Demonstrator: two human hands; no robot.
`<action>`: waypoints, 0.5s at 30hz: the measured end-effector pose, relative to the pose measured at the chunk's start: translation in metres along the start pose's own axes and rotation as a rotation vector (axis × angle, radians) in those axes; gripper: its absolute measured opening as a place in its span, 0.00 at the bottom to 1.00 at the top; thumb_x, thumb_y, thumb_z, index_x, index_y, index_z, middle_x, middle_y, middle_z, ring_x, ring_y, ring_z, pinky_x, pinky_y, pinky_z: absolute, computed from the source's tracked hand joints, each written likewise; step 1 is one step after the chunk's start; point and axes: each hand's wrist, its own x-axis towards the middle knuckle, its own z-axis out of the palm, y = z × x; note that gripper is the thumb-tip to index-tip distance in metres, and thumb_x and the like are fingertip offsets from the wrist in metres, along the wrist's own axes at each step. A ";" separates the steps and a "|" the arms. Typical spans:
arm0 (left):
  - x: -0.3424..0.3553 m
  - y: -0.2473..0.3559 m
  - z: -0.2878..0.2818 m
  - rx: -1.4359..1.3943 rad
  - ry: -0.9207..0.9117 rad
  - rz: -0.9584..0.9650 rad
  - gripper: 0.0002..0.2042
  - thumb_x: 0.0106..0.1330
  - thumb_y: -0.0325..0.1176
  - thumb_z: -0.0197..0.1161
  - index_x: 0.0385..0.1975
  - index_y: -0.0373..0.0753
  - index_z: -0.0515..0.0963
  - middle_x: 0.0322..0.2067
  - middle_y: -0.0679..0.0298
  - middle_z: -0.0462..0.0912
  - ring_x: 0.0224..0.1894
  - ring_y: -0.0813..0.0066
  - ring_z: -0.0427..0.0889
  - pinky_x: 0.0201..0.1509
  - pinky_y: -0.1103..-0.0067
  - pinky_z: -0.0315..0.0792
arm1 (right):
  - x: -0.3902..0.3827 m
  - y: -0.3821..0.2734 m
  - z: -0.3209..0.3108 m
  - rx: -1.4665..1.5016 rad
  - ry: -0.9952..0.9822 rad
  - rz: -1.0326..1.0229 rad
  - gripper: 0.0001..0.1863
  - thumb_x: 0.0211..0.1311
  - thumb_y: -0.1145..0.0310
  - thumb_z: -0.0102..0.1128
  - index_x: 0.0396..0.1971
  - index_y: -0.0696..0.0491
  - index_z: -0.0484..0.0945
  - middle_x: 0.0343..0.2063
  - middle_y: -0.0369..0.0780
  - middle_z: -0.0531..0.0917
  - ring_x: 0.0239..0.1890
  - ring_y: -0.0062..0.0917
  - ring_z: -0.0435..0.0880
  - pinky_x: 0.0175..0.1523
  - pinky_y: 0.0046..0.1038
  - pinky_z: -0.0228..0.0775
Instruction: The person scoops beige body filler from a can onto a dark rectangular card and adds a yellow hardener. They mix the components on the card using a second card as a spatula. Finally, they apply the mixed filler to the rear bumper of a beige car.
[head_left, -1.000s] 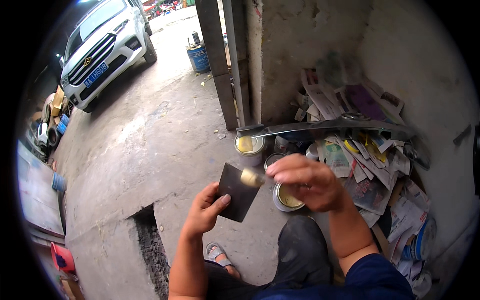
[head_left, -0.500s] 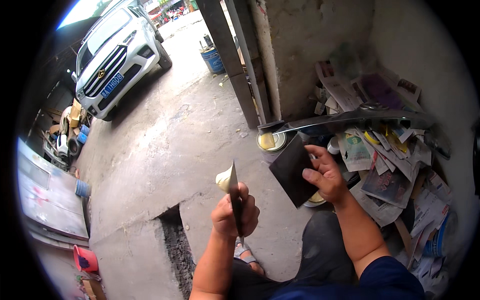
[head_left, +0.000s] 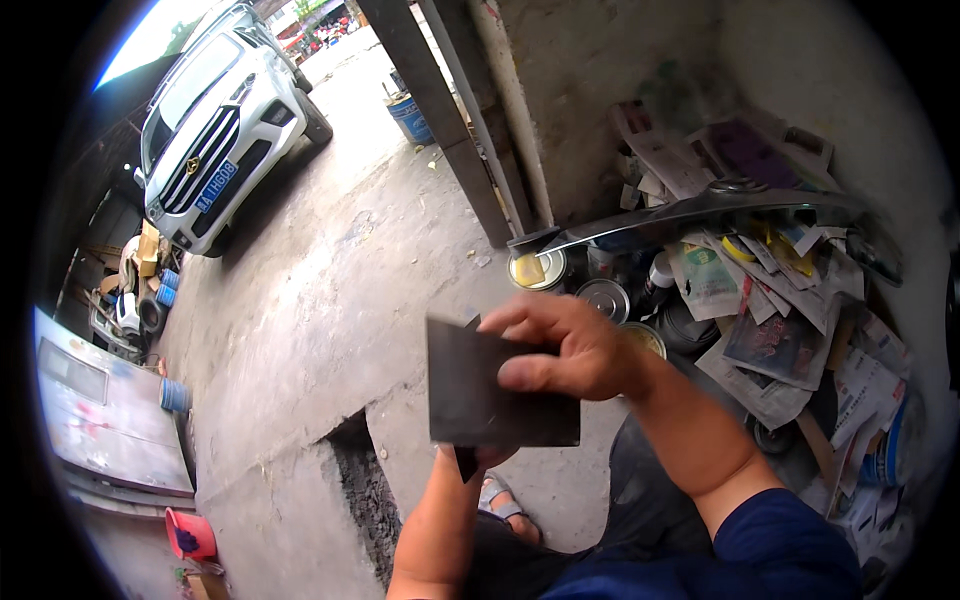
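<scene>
My right hand (head_left: pixel 580 350) is closed on a dark, flat, square putty spreader (head_left: pixel 475 395), thumb on its near face. The spreader stands before my left hand (head_left: pixel 492 457) and hides most of it. A dark pointed corner of a second putty spreader (head_left: pixel 466 464), gripped in my left hand, sticks out below the first. Whether the two spreaders touch I cannot tell. The cream putty on the second one is hidden now.
Several cans, one an open can with yellowish filler (head_left: pixel 535 268), stand ahead on the right under a long dark glossy panel (head_left: pixel 700 212). Newspapers (head_left: pixel 780 360) are heaped beside them. A trench (head_left: pixel 365 490) cuts the floor at left. A white vehicle (head_left: pixel 225 130) is parked beyond.
My right hand has swung its spreader leftward, across in front of the left hand. The left spreader, with its putty in sight earlier, is now mostly covered.
</scene>
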 end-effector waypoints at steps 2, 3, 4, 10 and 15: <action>-0.002 0.003 0.000 -0.049 -0.059 -0.014 0.21 0.64 0.40 0.55 0.54 0.37 0.65 0.27 0.61 0.69 0.21 0.72 0.72 0.19 0.81 0.67 | -0.007 -0.012 0.005 0.196 0.218 -0.002 0.22 0.60 0.69 0.61 0.51 0.59 0.66 0.38 0.44 0.81 0.39 0.21 0.80 0.45 0.23 0.73; -0.002 0.004 0.000 -0.076 -0.089 -0.027 0.20 0.65 0.39 0.54 0.54 0.36 0.65 0.28 0.60 0.69 0.22 0.71 0.73 0.20 0.81 0.68 | -0.014 -0.004 0.003 0.108 0.222 0.059 0.22 0.61 0.70 0.59 0.52 0.59 0.64 0.38 0.43 0.81 0.40 0.22 0.80 0.47 0.25 0.73; -0.004 0.003 -0.003 0.014 0.057 0.095 0.20 0.65 0.39 0.54 0.53 0.36 0.66 0.29 0.59 0.69 0.25 0.69 0.74 0.24 0.79 0.70 | -0.024 0.014 0.008 0.014 0.247 0.079 0.22 0.61 0.69 0.59 0.52 0.59 0.64 0.37 0.42 0.80 0.40 0.20 0.80 0.48 0.23 0.72; -0.012 0.007 -0.024 0.299 0.465 0.152 0.25 0.64 0.46 0.58 0.56 0.36 0.65 0.52 0.48 0.72 0.51 0.57 0.77 0.48 0.68 0.76 | -0.025 0.031 0.043 -0.206 0.358 0.221 0.20 0.61 0.63 0.60 0.46 0.58 0.66 0.29 0.45 0.84 0.31 0.23 0.83 0.40 0.25 0.72; -0.003 0.011 -0.001 0.061 0.122 0.090 0.23 0.64 0.40 0.55 0.55 0.33 0.65 0.41 0.55 0.74 0.34 0.70 0.76 0.41 0.73 0.77 | -0.005 0.019 0.015 0.261 0.361 0.115 0.18 0.65 0.66 0.57 0.47 0.59 0.63 0.31 0.42 0.82 0.31 0.19 0.81 0.36 0.19 0.74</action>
